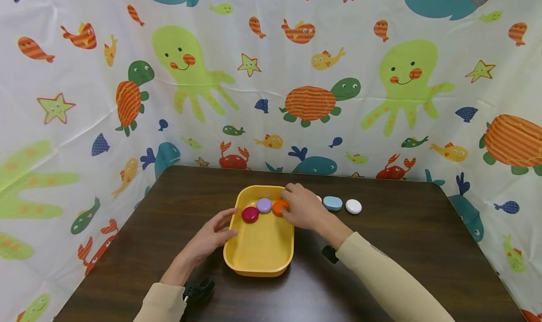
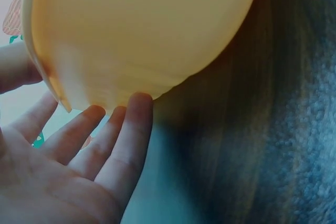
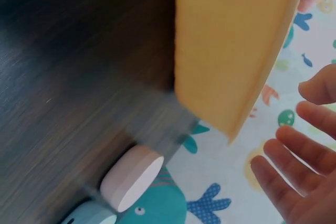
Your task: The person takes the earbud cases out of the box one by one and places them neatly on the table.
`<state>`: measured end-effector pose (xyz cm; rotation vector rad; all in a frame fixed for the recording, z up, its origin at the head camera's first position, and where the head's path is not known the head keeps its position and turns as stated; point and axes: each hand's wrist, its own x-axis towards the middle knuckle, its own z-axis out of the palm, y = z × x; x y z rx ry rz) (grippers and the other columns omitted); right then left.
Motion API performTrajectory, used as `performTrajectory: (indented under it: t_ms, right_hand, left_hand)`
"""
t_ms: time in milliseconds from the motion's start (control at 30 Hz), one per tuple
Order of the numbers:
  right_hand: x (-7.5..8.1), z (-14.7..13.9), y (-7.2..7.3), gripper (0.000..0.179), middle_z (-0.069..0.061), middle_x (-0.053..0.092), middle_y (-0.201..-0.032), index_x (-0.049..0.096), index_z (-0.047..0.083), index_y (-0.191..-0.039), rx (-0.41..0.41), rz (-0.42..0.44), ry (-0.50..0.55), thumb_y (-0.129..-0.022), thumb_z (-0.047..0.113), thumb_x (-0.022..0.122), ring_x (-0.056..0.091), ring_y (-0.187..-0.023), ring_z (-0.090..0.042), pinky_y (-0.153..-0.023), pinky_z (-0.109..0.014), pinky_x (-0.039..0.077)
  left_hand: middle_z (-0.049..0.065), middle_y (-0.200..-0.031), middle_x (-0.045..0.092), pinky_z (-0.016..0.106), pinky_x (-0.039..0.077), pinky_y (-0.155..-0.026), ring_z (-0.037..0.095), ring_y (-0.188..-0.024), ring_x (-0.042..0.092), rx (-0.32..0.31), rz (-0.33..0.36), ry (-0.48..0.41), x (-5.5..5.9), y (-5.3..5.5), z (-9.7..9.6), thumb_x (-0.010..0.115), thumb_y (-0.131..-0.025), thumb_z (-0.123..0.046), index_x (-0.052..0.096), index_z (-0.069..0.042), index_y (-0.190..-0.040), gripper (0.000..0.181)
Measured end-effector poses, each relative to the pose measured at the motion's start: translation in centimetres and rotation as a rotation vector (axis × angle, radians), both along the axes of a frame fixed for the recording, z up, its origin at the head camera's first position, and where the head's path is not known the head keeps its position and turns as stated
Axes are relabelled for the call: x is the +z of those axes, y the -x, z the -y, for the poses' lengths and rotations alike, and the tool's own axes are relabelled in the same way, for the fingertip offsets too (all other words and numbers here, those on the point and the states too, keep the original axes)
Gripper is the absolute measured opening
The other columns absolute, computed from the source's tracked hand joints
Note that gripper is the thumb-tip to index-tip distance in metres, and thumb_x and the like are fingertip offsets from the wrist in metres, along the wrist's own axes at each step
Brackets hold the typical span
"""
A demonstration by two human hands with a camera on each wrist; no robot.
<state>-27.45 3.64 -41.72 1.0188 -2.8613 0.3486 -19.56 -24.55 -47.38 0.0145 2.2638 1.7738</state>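
A yellow tray stands on the dark wooden table, with a dark red round piece, a lilac one and an orange one at its far end. My left hand is at the tray's left side; in the left wrist view its fingertips touch the yellow wall, fingers extended. Reaching over the far right rim, my right hand overlaps the orange piece. The right wrist view shows the fingers spread, with nothing visible between them.
To the right of the tray, a light blue oval piece and a white round one lie on the table. A pale pink piece is partly hidden by my right hand in the head view. A sea-animal curtain hangs behind.
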Motion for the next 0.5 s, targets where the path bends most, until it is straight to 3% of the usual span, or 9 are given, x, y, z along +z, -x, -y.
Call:
performTrajectory:
  t_ms: [500]
  right_hand:
    - [-0.1,2.1,0.4,0.031,-0.006,0.063,-0.116,0.071,0.011,-0.121,-0.012,0.050,0.050,-0.093,0.023,0.071,0.055,-0.104,-0.022,-0.095,-0.035,0.055]
  left_hand:
    - [0.018,-0.162,0.032,0.048,0.050,-0.103,0.040,-0.137,0.049,-0.016,-0.005,0.002,0.1,-0.1,0.1,0.066,-0.098,-0.018,0.035,-0.017,-0.156,0.066]
